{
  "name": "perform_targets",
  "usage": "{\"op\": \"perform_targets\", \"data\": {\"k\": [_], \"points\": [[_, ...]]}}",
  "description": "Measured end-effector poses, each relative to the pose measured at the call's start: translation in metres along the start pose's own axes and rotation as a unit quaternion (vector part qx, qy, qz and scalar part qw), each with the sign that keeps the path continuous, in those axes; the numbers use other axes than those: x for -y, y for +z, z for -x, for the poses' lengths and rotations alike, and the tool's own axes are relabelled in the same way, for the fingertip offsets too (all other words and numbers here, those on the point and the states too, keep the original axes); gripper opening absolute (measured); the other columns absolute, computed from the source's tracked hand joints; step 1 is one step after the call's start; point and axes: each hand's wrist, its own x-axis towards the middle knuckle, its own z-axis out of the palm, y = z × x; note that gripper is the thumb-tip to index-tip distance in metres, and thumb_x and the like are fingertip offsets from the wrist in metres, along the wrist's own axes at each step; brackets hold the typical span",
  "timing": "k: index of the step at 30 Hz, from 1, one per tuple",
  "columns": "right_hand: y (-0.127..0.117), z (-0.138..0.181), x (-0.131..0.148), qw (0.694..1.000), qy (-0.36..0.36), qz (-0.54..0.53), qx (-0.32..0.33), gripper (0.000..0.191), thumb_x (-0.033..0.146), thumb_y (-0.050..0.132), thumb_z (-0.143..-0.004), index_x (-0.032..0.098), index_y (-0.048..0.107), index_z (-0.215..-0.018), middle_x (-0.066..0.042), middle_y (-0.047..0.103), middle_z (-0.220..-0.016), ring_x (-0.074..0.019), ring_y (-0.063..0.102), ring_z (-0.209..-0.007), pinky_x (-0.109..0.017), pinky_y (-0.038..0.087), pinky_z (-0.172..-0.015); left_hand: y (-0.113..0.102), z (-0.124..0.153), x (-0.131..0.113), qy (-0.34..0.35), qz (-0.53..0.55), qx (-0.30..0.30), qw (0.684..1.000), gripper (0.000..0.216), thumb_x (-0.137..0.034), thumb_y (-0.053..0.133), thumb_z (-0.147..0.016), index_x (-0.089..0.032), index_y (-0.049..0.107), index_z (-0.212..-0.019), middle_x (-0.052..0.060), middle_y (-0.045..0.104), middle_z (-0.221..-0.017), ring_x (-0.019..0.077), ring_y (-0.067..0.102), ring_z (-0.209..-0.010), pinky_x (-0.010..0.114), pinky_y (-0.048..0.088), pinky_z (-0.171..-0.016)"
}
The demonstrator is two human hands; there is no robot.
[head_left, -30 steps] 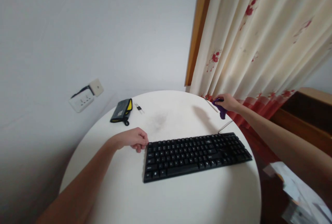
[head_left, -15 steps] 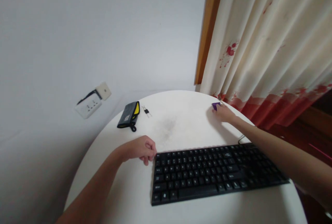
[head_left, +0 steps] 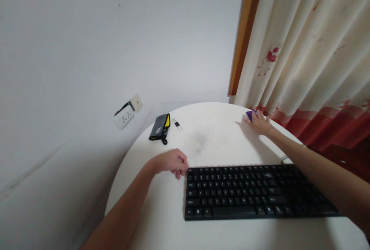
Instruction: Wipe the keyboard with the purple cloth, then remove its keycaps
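A black keyboard (head_left: 254, 196) lies across the round white table (head_left: 219, 134). My left hand (head_left: 172, 162) rests on the table at the keyboard's top left corner, its fingers curled and touching the corner. My right hand (head_left: 259, 122) reaches to the table's far right edge and lies flat, fingers stretched, on a small purple object (head_left: 249, 115), most of which it covers.
A dark grey and yellow pouch (head_left: 160, 127) and a small metal clip (head_left: 177, 124) lie at the table's far left. A grey smudge (head_left: 200, 139) marks the tabletop. A wall socket (head_left: 124, 115) is on the left wall. A flowered curtain (head_left: 312, 49) hangs right behind the table.
My right hand held the purple object above the table edge, then lowered it to the tabletop and flattened over it. The view has shifted left. My left hand stayed at the keyboard corner.
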Motion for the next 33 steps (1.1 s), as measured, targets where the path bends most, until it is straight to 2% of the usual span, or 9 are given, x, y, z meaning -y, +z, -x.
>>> {"op": "perform_targets", "data": {"k": [4, 8, 11, 14, 18, 22, 28, 33], "points": [[-0.018, 0.067, -0.006, 0.997, -0.07, -0.033, -0.025, 0.066, 0.053, 0.023, -0.1, 0.012, 0.034, -0.151, -0.021, 0.026, -0.159, -0.0353, 0.021, -0.148, -0.06, 0.026, -0.113, 0.002, 0.002, -0.002, -0.003, -0.001, -0.007, 1.0, 0.014, -0.022, 0.059, -0.063, -0.015, 0.069, -0.07, 0.003, 0.072, -0.068, 0.0141, 0.068, -0.056, 0.021, 0.041, -0.053], [-0.021, 0.157, -0.042, 0.992, -0.086, -0.036, -0.084, 0.06, 0.049, 0.025, -0.099, 0.017, 0.042, -0.147, -0.017, 0.04, -0.153, -0.0307, 0.031, -0.145, -0.053, 0.034, -0.112, 0.004, 0.004, -0.002, 0.0, -0.008, -0.013, 1.0, 0.012, -0.023, 0.061, -0.064, -0.016, 0.069, -0.07, 0.003, 0.073, -0.068, 0.0144, 0.068, -0.058, 0.021, 0.042, -0.054], [-0.013, 0.213, -0.073, 0.991, -0.015, 0.004, -0.134, 0.063, 0.054, 0.027, -0.097, 0.017, 0.047, -0.143, -0.019, 0.044, -0.15, -0.0361, 0.038, -0.141, -0.059, 0.036, -0.108, 0.005, 0.006, -0.004, 0.004, -0.011, -0.014, 1.0, 0.014, -0.026, 0.065, -0.065, -0.015, 0.07, -0.072, 0.004, 0.074, -0.071, 0.0144, 0.069, -0.059, 0.021, 0.042, -0.056], [-0.001, 0.249, -0.088, 0.985, 0.071, 0.039, -0.155, 0.069, 0.06, 0.025, -0.095, 0.016, 0.047, -0.143, -0.021, 0.044, -0.149, -0.0429, 0.039, -0.138, -0.065, 0.038, -0.103, 0.007, 0.009, -0.007, 0.015, 0.011, -0.014, 1.0, 0.02, -0.03, 0.07, -0.065, -0.014, 0.071, -0.077, 0.005, 0.075, -0.073, 0.0147, 0.068, -0.061, 0.021, 0.044, -0.057], [0.013, 0.266, -0.084, 0.986, 0.081, 0.042, -0.141, 0.071, 0.06, 0.02, -0.096, 0.015, 0.049, -0.143, -0.022, 0.045, -0.147, -0.0428, 0.048, -0.131, -0.06, 0.045, -0.098, 0.011, 0.012, -0.008, 0.039, 0.044, -0.01, 0.998, 0.026, -0.031, 0.075, -0.065, -0.013, 0.072, -0.085, 0.007, 0.075, -0.075, 0.0147, 0.068, -0.064, 0.023, 0.048, -0.06], [0.015, 0.259, -0.078, 0.984, 0.058, 0.029, -0.164, 0.069, 0.057, 0.021, -0.097, 0.014, 0.052, -0.141, -0.022, 0.045, -0.147, -0.0404, 0.051, -0.128, -0.056, 0.047, -0.098, 0.015, 0.012, -0.006, 0.062, 0.052, -0.04, 0.996, 0.021, -0.028, 0.075, -0.067, -0.011, 0.072, -0.08, 0.007, 0.074, -0.071, 0.0136, 0.068, -0.063, 0.024, 0.051, -0.063], [0.015, 0.248, -0.077, 0.984, 0.075, 0.012, -0.164, 0.068, 0.057, 0.021, -0.097, 0.016, 0.053, -0.14, -0.021, 0.044, -0.148, -0.0426, 0.054, -0.124, -0.058, 0.048, -0.094, 0.017, 0.007, -0.002, 0.076, 0.051, -0.072, 0.993, 0.021, -0.029, 0.074, -0.068, -0.011, 0.072, -0.079, 0.008, 0.074, -0.072, 0.0137, 0.068, -0.064, 0.023, 0.052, -0.064], [0.011, 0.248, -0.077, 0.983, 0.089, -0.021, -0.158, 0.068, 0.058, 0.023, -0.096, 0.016, 0.051, -0.142, -0.022, 0.043, -0.149, -0.0439, 0.05, -0.127, -0.063, 0.043, -0.097, 0.016, 0.003, 0.003, 0.083, 0.005, -0.111, 0.99, 0.022, -0.031, 0.073, -0.072, -0.01, 0.073, -0.08, 0.01, 0.075, -0.075, 0.0173, 0.071, -0.067, 0.026, 0.054, -0.063]]}}
